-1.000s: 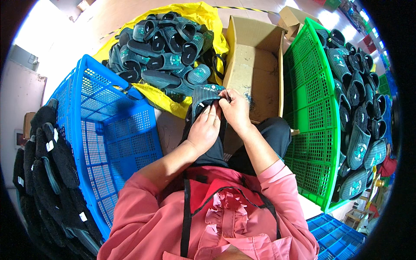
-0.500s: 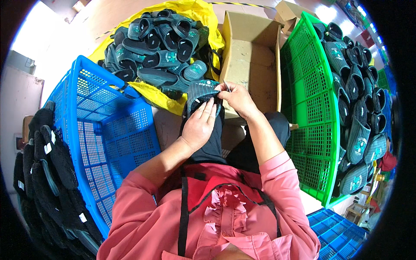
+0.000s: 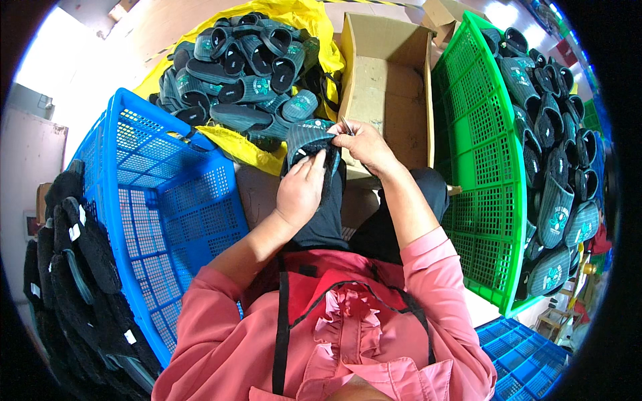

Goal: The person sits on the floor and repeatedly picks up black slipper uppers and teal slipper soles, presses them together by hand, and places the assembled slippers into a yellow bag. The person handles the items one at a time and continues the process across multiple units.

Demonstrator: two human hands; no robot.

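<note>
Head view: dark grey slipper held above left trouser leg, opening toward person. Left hand lies at opening, fingers nearly straight; thumb hidden, cannot tell grip. Right hand closed in pinch at opening's right edge, thin tool jutting from fingers. Step seems close edge work; next move likely calls for steady slipper, tool clear of left fingertips.

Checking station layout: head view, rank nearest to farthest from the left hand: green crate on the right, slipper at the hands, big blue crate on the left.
1. Striped slipper: at the left hand's fingertips.
2. Blue crate: to the hand's left.
3. Green crate: right side, beyond the right hand.
</note>
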